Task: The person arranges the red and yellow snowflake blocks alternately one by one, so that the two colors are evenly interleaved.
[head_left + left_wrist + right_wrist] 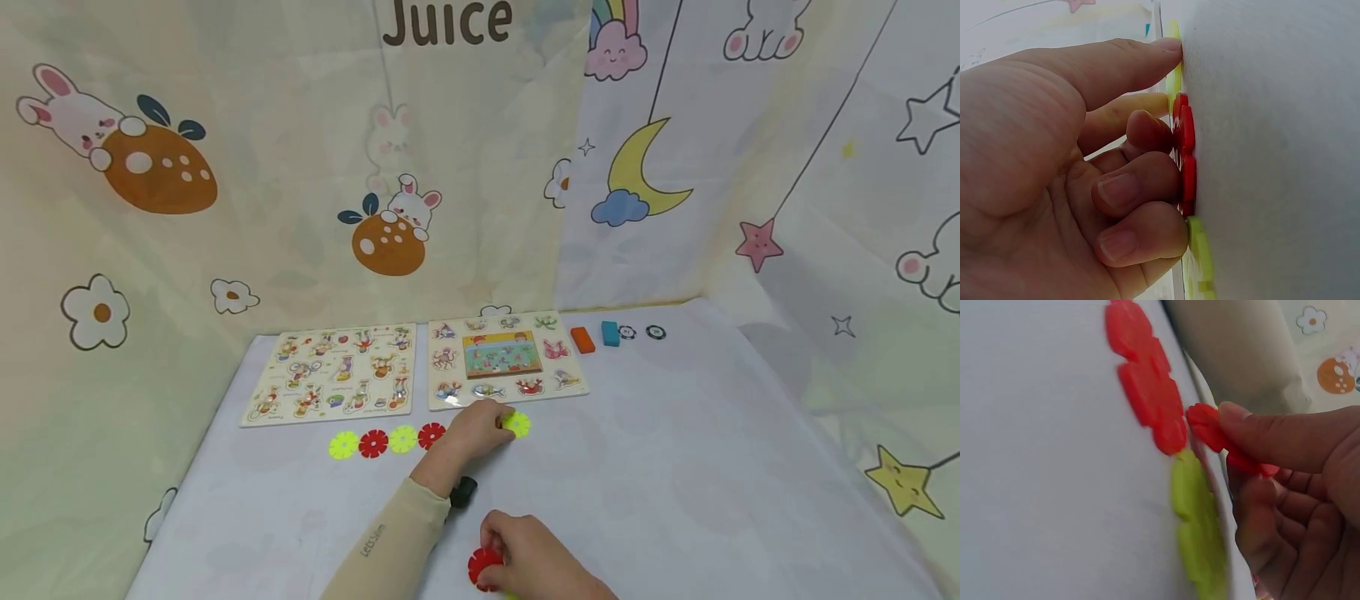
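In the head view my left hand (476, 429) is at the right end of a row of notched snowflake discs. Its thumb and index finger hold a yellow-green disc (519, 424) by the edge, down on the white cloth. To its left in the row lie a red disc (432, 436), partly covered by the hand, and several others in red and yellow-green. Near the front, my right hand (536, 554) pinches another red disc (483, 569) between thumb and fingers. In the right wrist view, red discs (1147, 381) and a yellow-green disc (1197, 519) lie on the cloth beside this hand.
Two picture puzzle boards, one with figures (300, 387) and one with sea animals (442, 392), lie along the back. Right of them are an orange block (582, 340), a blue block (611, 333) and two round chips (656, 332). A printed curtain (480, 150) stands behind the table.
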A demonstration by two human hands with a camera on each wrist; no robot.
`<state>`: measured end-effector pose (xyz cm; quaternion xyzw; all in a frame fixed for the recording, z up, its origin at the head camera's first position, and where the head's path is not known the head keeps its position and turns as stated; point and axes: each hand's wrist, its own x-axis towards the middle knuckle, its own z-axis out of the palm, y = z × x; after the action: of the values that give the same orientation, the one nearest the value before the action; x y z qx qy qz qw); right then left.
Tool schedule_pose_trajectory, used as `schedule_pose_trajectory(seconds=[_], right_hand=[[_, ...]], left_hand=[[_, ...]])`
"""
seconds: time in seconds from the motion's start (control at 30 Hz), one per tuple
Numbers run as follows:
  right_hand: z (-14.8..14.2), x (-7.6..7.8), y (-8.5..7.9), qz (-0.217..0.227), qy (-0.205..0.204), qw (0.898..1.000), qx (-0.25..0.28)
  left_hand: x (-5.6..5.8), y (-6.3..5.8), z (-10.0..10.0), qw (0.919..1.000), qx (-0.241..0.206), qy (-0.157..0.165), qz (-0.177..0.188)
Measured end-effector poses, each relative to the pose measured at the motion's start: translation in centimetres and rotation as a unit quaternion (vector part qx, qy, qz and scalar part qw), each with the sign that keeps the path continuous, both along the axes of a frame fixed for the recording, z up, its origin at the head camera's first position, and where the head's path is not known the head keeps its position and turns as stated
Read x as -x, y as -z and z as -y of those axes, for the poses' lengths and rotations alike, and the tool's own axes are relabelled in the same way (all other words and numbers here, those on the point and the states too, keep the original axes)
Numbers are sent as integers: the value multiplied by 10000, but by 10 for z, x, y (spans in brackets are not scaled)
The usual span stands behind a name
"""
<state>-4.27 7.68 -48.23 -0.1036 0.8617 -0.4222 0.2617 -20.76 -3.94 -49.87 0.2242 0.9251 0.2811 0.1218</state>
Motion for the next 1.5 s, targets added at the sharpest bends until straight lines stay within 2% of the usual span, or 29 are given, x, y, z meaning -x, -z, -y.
schedule_pose_trajectory(seconds=[0.23, 0.4, 0.53, 0.67, 0.87, 1.0, 1.13, 1.27, 1.5], right_hand=[[-15, 10, -15, 333, 327, 9925, 1129], [-30, 27, -25, 58, 387, 9900, 1353], [-43, 42, -33, -146, 614, 9900, 1263], [-56, 61, -36, -448, 1050, 9874, 1098], [-73, 93, -26, -792, 2007, 9748, 569], [-84, 113, -14, -1033, 2298, 9677, 3], [-90, 126, 0, -1032, 2410, 9648, -194], [-91, 132, 13, -1081, 2395, 9640, -402], [-88, 134, 15, -1375, 2122, 9644, -771]], left_hand=[[-1, 2, 0, 10000, -49, -4, -7], [0, 1, 0, 10000, -34, -17, -16], [1, 0, -1, 9999, 65, -53, 61], [2, 0, -2, 9998, 142, -75, 90], [3, 0, -2, 9998, 188, -26, -12], [2, 0, -2, 9998, 164, -34, 64], [1, 0, -2, 9997, 161, -72, 141], [0, -2, -2, 9997, 162, -102, 164], [0, -2, -1, 9998, 110, -125, 127]])
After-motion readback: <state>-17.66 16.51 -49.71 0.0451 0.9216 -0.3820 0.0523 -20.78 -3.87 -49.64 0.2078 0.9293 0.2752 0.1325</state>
